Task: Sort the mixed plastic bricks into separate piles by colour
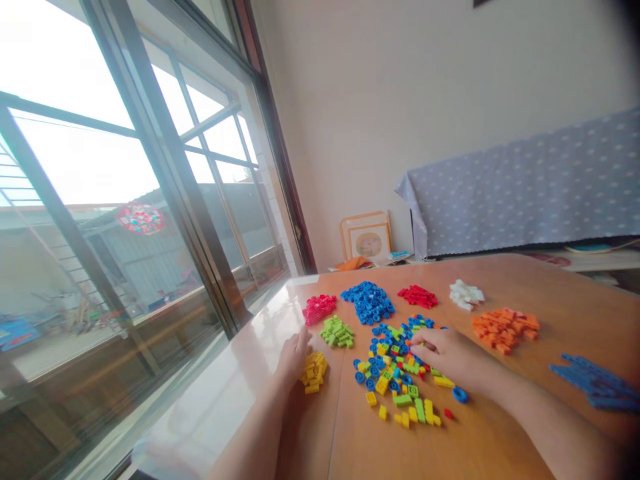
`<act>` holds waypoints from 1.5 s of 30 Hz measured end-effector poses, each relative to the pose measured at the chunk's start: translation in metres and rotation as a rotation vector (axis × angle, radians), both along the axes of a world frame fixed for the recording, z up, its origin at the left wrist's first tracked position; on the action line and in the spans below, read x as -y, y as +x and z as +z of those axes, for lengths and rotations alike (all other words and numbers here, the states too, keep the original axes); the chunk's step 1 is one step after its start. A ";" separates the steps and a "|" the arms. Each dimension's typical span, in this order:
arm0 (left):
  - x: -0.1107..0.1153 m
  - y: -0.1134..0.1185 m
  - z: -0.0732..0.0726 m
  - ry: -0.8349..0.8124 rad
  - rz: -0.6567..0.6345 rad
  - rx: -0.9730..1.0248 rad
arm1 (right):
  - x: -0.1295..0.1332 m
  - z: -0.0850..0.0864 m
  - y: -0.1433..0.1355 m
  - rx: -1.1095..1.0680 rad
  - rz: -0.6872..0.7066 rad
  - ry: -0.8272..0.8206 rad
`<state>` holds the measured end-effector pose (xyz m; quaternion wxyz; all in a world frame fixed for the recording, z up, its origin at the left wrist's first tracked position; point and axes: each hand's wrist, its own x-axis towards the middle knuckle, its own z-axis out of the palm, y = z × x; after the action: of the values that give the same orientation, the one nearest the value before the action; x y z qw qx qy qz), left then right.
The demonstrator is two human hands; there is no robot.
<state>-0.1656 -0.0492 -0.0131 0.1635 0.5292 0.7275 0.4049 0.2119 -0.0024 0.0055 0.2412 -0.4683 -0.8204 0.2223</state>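
My left hand (pixel 294 355) rests beside the pile of yellow bricks (pixel 315 373), its fingers stretched forward, and I see nothing in it. Just ahead of its fingertips lie the lime green bricks (pixel 337 332) and the pinkish-red pieces (pixel 320 308). Over the right part of a mixed heap of toy bricks (pixel 383 383), my right hand (pixel 436 348) has its fingers bent and drawn together; whatever is between them is hidden. Blue round pieces, yellow, lime and a few red bricks make up that heap. A blue ring (pixel 459 395) lies below the right hand.
Sorted piles stand farther back: blue pieces (pixel 369 303), red bricks (pixel 417 296), white pieces (pixel 466 294) and orange bricks (pixel 505 329). Long blue pieces (pixel 595 381) lie at the right. A glass window (pixel 145 267) borders the wooden table (pixel 360 447) on the left.
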 end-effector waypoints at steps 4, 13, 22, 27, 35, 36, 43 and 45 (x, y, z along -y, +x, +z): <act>0.006 0.003 -0.002 0.055 0.006 0.090 | 0.003 0.003 -0.001 -0.004 -0.012 -0.004; 0.016 0.022 -0.006 0.012 -0.207 -0.343 | 0.005 0.002 -0.006 0.047 -0.004 0.023; 0.006 0.021 -0.014 -0.023 -0.228 -0.575 | 0.014 -0.002 -0.016 0.125 0.001 0.004; 0.007 0.021 -0.008 -0.006 -0.234 -0.587 | 0.016 0.003 -0.015 0.126 -0.005 0.029; 0.005 0.026 0.013 0.270 -0.192 -0.646 | 0.019 0.005 -0.017 0.118 0.026 0.027; 0.005 0.028 0.017 0.311 -0.195 -0.637 | 0.019 0.005 -0.017 0.118 0.028 0.029; 0.010 0.065 0.048 0.406 -0.115 -0.287 | 0.012 0.013 -0.007 0.111 -0.068 0.071; 0.008 0.086 0.046 0.376 -0.122 -0.158 | 0.009 0.012 -0.004 0.098 -0.095 0.064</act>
<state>-0.0795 -0.0576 0.0328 0.0285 0.6234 0.6164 0.4802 0.2082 -0.0109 0.0179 0.2260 -0.5088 -0.8149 0.1612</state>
